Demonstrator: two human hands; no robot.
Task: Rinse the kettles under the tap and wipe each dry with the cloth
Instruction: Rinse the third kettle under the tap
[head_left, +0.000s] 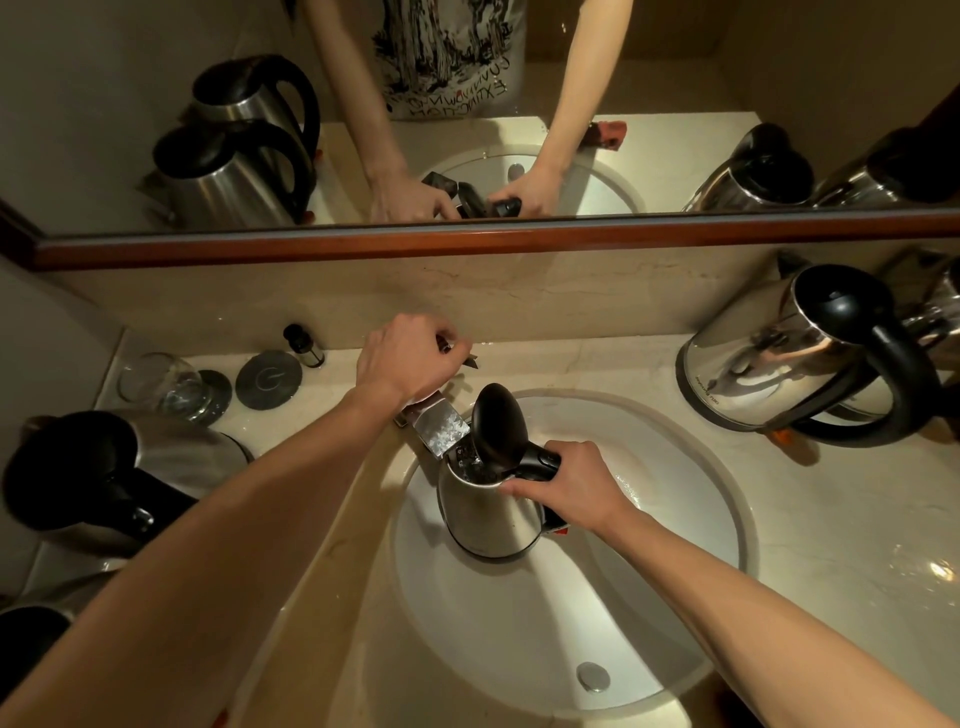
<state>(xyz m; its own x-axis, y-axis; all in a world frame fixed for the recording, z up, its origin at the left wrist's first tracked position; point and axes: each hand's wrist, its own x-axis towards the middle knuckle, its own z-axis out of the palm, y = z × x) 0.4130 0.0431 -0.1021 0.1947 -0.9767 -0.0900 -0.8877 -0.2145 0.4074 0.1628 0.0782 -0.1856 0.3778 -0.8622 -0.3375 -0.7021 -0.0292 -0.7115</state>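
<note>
A steel kettle (488, 512) with its black lid (498, 423) flipped up hangs over the white sink (675, 571), its mouth just under the square chrome spout (439, 426). My right hand (566, 480) grips its black handle. My left hand (410, 358) curls round the tap handle behind the spout. Water glints inside the kettle's opening. Another steel kettle (810, 358) stands on the counter at the right, and one more (109, 473) lies at the left. No cloth is visible.
A glass (161, 387), a round dark coaster (268, 380) and a small bottle (304, 345) sit at the back left. A wood-framed mirror (467, 244) runs along the wall, reflecting kettles and my arms. The drain (592, 675) lies near the sink's front.
</note>
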